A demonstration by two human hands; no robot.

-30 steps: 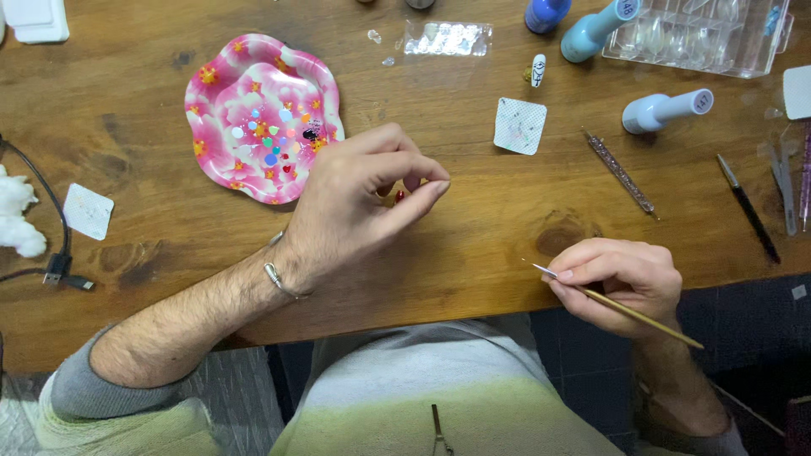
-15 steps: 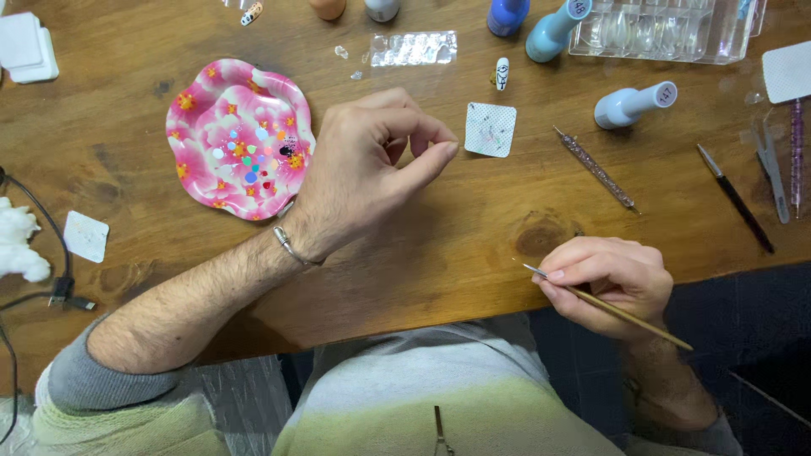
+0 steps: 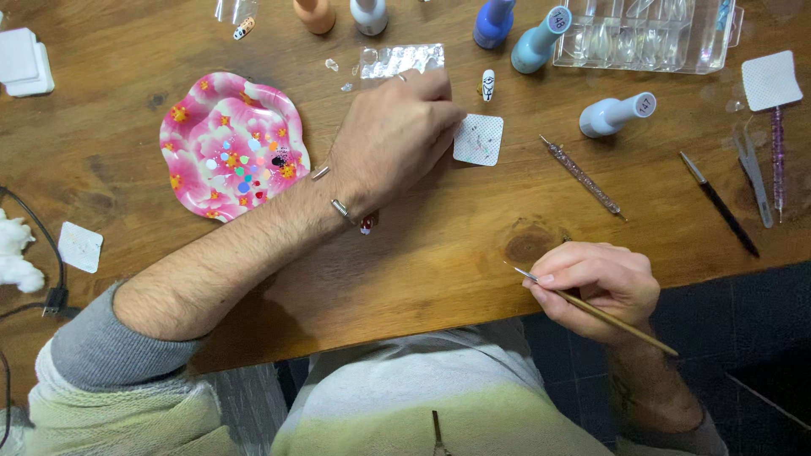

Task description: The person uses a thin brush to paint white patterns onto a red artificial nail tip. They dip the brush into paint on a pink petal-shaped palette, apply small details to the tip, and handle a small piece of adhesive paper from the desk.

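- Left hand is stretched out across the wooden tabletop, palm down, its fingers curled and bunched together at the edge of a small white square pad.
- From up here I cannot tell whether those fingers have anything pinched; the tips are tucked under the hand.
- A metal bracelet sits on that wrist, and a tiny red-and-white piece peeks out just under it.
- Right hand hangs at the near edge of the tabletop, fingers closed in a pen grip around a thin wooden brush, its fine tip pointing left towards the middle.
- Just left of the left hand: a pink flower-patterned dish dotted with small coloured bits.
- Beyond the left hand's knuckles lies a clear blister strip, with a small painted nail tip beside it.
- Right of the pad, a sparkly dotting tool lies at an angle, well clear of both hands.
- Further back: a pale blue polish bottle on its side, and a clear compartment box by the far edge.
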